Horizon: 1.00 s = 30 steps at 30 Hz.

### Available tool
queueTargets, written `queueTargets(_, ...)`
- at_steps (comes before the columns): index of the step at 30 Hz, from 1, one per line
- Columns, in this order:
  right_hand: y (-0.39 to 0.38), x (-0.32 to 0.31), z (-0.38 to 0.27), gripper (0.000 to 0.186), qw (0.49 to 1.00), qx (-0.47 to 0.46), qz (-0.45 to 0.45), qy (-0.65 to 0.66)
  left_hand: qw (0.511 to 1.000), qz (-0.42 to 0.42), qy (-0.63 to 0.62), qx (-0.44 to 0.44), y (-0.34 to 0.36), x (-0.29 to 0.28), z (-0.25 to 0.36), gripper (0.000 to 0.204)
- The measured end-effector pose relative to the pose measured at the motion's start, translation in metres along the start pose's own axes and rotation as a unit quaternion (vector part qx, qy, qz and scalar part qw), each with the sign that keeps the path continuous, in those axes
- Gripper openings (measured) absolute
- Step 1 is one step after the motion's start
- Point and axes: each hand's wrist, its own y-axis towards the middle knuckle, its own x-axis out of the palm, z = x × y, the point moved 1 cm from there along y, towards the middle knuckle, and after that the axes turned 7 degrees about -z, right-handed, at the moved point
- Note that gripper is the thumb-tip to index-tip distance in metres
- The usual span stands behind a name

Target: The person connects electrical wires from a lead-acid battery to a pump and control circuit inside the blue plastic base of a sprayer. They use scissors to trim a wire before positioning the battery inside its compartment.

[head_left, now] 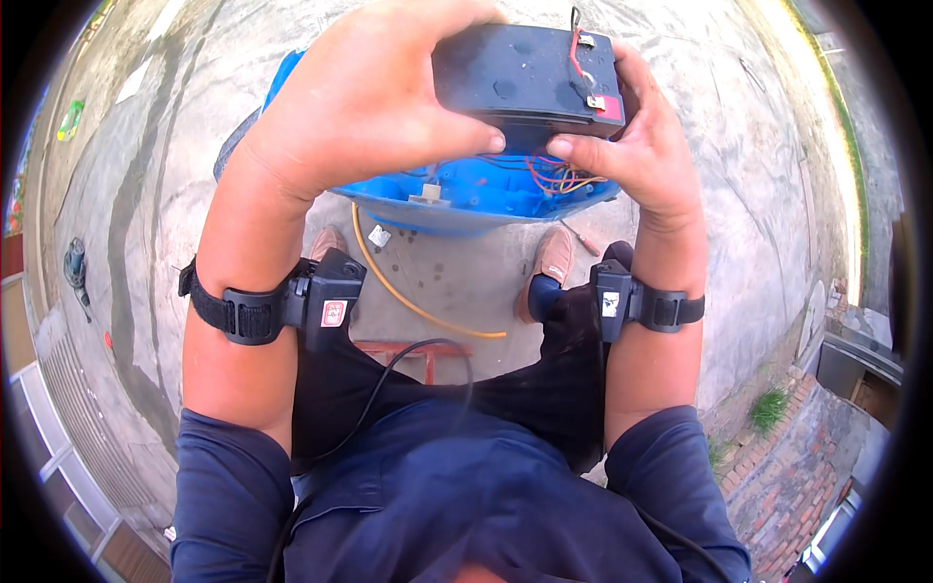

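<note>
Left hand (374,112) and right hand (649,146) grasp one black battery (515,73)

Each hand grips an end – left on left, right on right – so neither is nearer. The black battery's long axis runs left to right between them, its red lead (575,58) at the right end. Below lies a blue shell (428,208), coloured wires (556,180) toward its right; whether battery and shell touch, I cannot tell.

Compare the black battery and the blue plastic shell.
Look: the black battery is a closed box; the blue plastic shell is open and hollow.
Size: the shell is wider than the battery.
Pose: the left hand and right hand hold the battery; the shell sits below, ungripped.
Shared: red wiring shows at both.
</note>
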Motion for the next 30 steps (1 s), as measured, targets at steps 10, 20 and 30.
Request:
queueTargets(10, 0.003, 0.0, -0.001, 0.089, 0.999, -0.008, 0.016, 0.032, 0.998, -0.005, 0.06, -0.008, -0.005, 0.005, -0.008, 0.067)
queueTargets(20, 0.009, 0.005, 0.006, 0.093, 0.998, 0.009, 0.021, 0.053, 0.996, -0.008, -0.054, -0.071, -0.005, 0.019, -0.033, 0.071)
queueTargets(30, 0.01, 0.005, 0.008, 0.095, 0.996, 0.03, 0.051, 0.069, 0.994, -0.016, -0.057, -0.096, -0.001, 0.024, -0.045, 0.072)
